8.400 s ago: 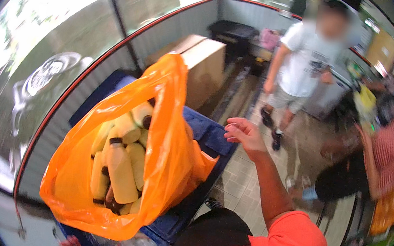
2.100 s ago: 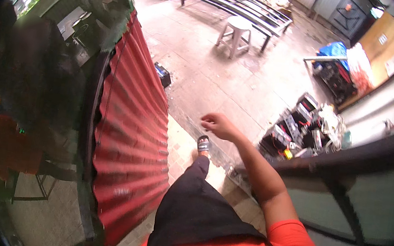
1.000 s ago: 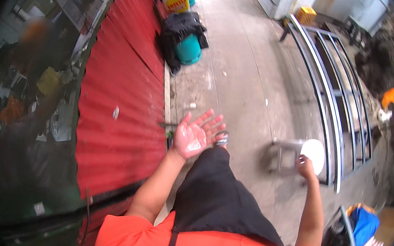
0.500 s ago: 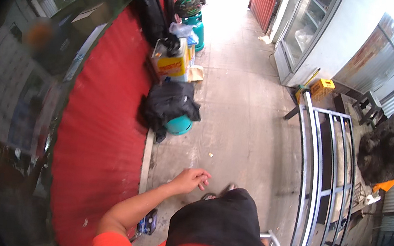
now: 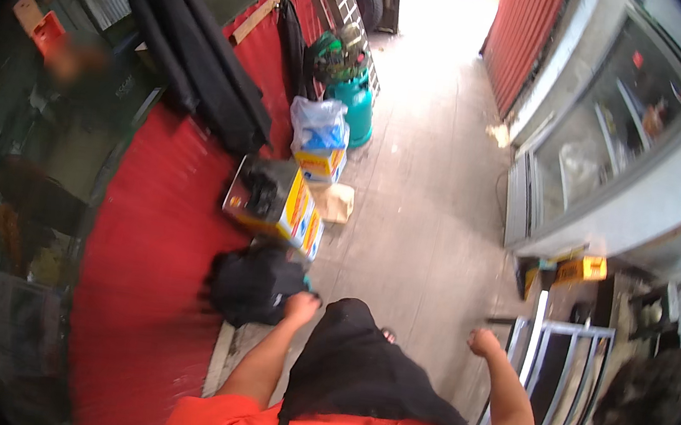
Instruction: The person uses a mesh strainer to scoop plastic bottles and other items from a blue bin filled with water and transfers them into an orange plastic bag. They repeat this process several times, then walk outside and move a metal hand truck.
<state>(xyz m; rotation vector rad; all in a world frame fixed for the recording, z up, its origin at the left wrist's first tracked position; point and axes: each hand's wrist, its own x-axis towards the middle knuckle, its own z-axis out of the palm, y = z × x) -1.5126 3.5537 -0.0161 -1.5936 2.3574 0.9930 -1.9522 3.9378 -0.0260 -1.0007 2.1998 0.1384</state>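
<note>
In the head view, which I watch from far away, I see the left grip (image 5: pixel 301 307) just beside a bundle of black cloth (image 5: pixel 254 288), which lies to its left. The fingers of this grip are bent inward. The right grip (image 5: pixel 485 342) is also bent, near the end of a metal frame (image 5: pixel 538 336), whose bars run on its right side. I see no thing in either grip, but both are small and blurred, so I cannot tell if they are clenched or released, nor if the left one touches the cloth.

Beyond the left grip, along the red corrugated wall (image 5: pixel 143 282), stand a yellow and white box (image 5: pixel 300 212), a brown paper bag (image 5: pixel 334 203), a clear plastic bag (image 5: pixel 317 122) and, farthest of these, a teal gas cylinder (image 5: pixel 356 109). Beyond the right grip and a little to its right, I notice a yellow crate (image 5: pixel 584 269); farther, a tall cabinet (image 5: pixel 595 149) with a glass door. Between the two grips are the black apron (image 5: pixel 376 376) and the grey floor (image 5: pixel 424 214).
</note>
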